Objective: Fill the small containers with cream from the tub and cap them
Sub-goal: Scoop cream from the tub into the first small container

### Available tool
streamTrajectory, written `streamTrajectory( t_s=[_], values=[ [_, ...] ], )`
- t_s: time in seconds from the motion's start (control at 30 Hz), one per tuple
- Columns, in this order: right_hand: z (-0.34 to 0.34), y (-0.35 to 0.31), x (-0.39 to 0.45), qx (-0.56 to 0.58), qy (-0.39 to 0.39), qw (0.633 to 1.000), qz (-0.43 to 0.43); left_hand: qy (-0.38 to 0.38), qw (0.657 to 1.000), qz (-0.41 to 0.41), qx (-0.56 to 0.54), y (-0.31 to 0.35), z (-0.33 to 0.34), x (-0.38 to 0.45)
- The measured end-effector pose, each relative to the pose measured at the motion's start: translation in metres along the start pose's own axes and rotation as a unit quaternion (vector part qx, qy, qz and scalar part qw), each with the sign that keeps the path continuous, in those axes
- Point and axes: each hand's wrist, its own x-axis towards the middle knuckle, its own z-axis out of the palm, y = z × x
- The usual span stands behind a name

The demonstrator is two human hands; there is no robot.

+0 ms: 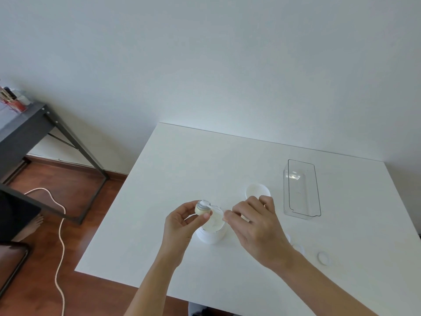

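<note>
Over the round white tub [210, 233], hands pinch a small jar [201, 209] and spatula [216, 205].

Single head view, looking forward-down, close over table [227, 156].

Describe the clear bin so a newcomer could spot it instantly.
Start at the white table and look to its far right side. Beyond the right hand and right of the tub lid stands the clear bin, long and rectangular. It is the only see-through thing there; everything nearby is opaque white.
</note>
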Motion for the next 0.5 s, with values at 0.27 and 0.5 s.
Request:
streamTrajectory(
  t_s=[0.27, 0.5],
  values=[
    [-0.002, 0.002, -0.008, -0.008, -0.001, 0.999, -0.033, 0.008, 1.0, -0.003, 0.009, 0.0, -0.001, 0.0],
    [-0.017, 0.003, 0.001, 0.1, 0.023, 0.987, 0.121, 0.013, 1.0, 0.004, -0.005, -0.002, -0.003, 0.001]
  ],
)
